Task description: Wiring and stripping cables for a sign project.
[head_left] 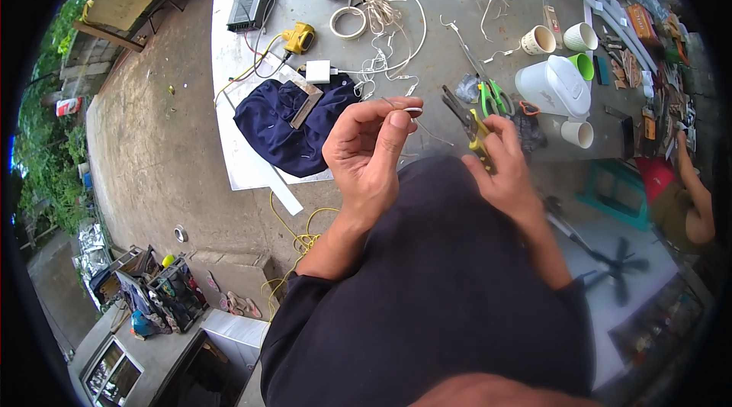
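Observation:
My left hand (367, 151) is raised over the near edge of the table, thumb and forefinger pinched on a small white piece (412, 109) with a thin wire (433, 132) trailing from it. What kind of piece it is, I cannot make out. My right hand (506, 170) is closed around the yellow handles of a pair of pliers (459, 108), whose dark jaws point up and to the left. Just beyond the pliers lie green-handled scissors (497, 99). A string of small white modules on wire (375, 64) runs across the tabletop beyond my left hand.
Dark blue cloth (282, 128) lies left of my hands, near a white adapter (318, 71) and a yellow plug (299, 38). To the right stand a white pitcher (550, 85) and several cups (538, 40). Another person's arm (694, 186) shows at far right.

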### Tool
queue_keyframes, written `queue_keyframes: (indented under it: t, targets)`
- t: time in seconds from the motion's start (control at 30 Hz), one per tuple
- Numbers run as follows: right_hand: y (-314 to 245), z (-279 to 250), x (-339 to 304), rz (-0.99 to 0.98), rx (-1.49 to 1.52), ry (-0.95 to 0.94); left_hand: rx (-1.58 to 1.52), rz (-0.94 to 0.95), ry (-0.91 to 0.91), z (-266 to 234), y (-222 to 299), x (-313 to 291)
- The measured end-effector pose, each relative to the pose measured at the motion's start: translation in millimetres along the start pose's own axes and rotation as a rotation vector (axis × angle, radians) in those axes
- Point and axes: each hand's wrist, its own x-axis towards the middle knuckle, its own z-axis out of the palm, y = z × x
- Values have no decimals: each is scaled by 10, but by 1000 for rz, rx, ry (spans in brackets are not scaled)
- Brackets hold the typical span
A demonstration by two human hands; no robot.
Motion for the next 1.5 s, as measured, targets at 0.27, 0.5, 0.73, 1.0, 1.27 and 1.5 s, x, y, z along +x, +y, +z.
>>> queue_keyframes:
  t: [0.27,0.5,0.73,1.0,1.27,1.5]
  targets:
    - [-671,-311,17,-267,-228,132,-331,87,-164,-8,34,-30]
    - [-814,-345,-33,-264,-238,86,-392,100,-128,-15,65,-100]
    - [-890,-345,-16,-308,-250,85,-453,141,-155,-14,10,-137]
    - [-950,-391,-4,-350,-306,130,-369,209,-159,89,78,-173]
    - [-933,-376,19,-385,-214,90,-283,329,-97,139,121,-219]
    - [-913,-357,15,-394,-138,40,-190,419,-53,121,103,-218]
